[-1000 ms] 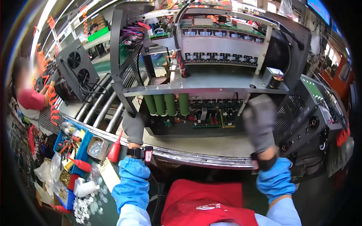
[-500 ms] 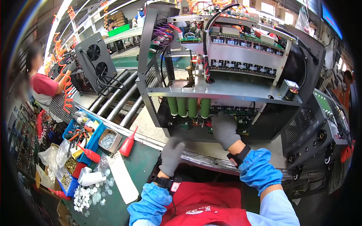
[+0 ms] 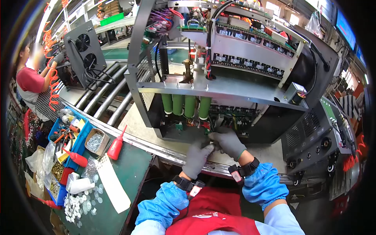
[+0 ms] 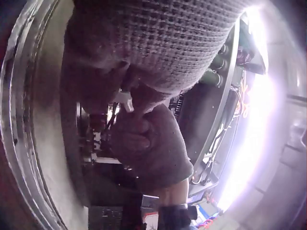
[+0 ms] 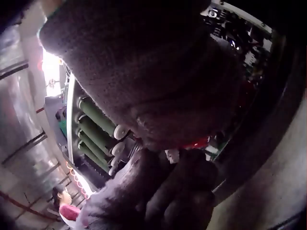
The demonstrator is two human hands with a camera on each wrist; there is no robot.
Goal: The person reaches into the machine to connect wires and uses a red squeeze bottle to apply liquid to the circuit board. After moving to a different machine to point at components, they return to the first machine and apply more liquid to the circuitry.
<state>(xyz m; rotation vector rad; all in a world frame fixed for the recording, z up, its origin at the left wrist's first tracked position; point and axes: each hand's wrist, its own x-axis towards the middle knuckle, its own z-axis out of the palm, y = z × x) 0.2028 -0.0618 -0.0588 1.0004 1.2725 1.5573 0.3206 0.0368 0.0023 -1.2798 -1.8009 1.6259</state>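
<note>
Both gloved hands meet at the cabinet's lower front edge. The left hand (image 3: 196,160) and the right hand (image 3: 229,144) have curled fingers, tips close together. Between them is a small white connector (image 4: 127,103), also visible in the right wrist view (image 5: 172,155), pinched by the fingertips of both; the exact grip is partly hidden. Behind them stands the open black cabinet (image 3: 250,92), with green cylinders (image 3: 189,107) and circuit boards in its lower bay. In the left wrist view the left hand (image 4: 158,43) fills the top, above the right hand (image 4: 153,148).
A roller conveyor (image 3: 113,98) runs at the left, where another person (image 3: 33,84) works at a fan unit (image 3: 84,49). On the green bench (image 3: 135,166) lie a blue tool bin (image 3: 84,135), a red bottle (image 3: 116,147) and white discs. Another black unit (image 3: 313,137) stands at right.
The left hand has left the cabinet's left side and come to the middle. The right hand has moved in from the right, then slightly down, and the two hands now meet.
</note>
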